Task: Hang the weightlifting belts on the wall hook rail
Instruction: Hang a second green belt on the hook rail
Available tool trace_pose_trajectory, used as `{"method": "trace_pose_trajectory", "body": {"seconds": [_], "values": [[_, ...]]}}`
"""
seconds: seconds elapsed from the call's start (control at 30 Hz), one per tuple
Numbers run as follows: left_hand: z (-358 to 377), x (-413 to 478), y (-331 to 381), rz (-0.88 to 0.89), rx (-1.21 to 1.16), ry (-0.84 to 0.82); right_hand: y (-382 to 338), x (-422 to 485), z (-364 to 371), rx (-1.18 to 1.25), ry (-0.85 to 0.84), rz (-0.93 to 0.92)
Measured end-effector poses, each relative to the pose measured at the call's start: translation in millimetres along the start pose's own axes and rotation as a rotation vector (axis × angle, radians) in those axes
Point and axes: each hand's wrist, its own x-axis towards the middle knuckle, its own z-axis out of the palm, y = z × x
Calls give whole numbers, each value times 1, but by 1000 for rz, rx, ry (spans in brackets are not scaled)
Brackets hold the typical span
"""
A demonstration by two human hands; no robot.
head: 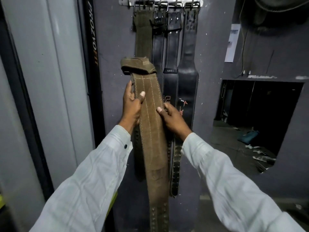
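I hold a brown stitched leather belt (pixel 151 124) upright in front of the wall, its folded buckle end at the top and its tail hanging down. My left hand (pixel 132 104) grips its left edge, thumb across the front. On the right edge my right hand (pixel 172 117) grips it a little lower. High on the wall is the metal hook rail (pixel 160 2). From it hang an olive-brown belt (pixel 143 32) and three black belts (pixel 173 47) side by side, partly hidden behind the held belt.
A black bar marked PROZYOFIT (pixel 93 47) stands against the wall left of the belts, beside a grey door frame (pixel 50 64). To the right a dark opening (pixel 259 118) shows a littered floor. A paper notice (pixel 233 42) hangs above it.
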Motion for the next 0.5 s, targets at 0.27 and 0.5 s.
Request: {"method": "trace_pose_trajectory", "body": {"seconds": [0.27,0.5], "values": [[4,0,10,51,49,80,26,-19,9,13,-63,34],[7,1,9,18,-16,179,36,-30,21,49,89,8]]}}
